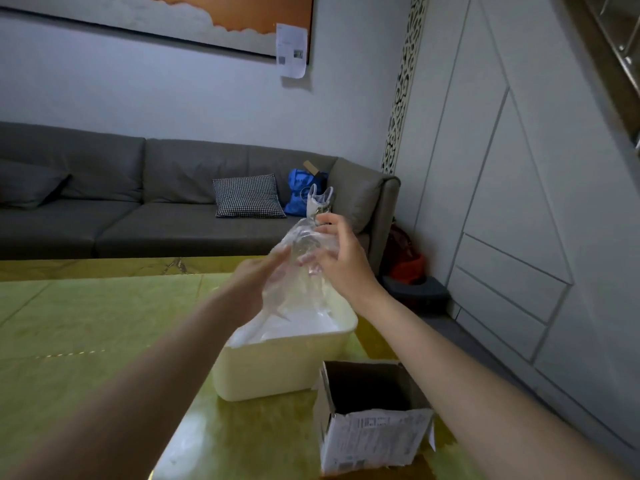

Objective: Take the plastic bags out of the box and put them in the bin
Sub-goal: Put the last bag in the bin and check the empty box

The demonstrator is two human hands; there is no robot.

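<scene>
Cardboard box (374, 420) looks empty; both hands' grips clamp plastic bag (304, 271) over bin (277, 368).

Grey sofa (138, 202) against a pale, perhaps bluish wall (173, 91).

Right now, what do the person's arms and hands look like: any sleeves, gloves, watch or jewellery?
Both forearms are bare to the frame's edge: no sleeves show. The left hand and right hand wear no gloves. No watch, bracelet or ring can be seen on either, though the left hand is motion-blurred, so a small ring could go unnoticed.
</scene>
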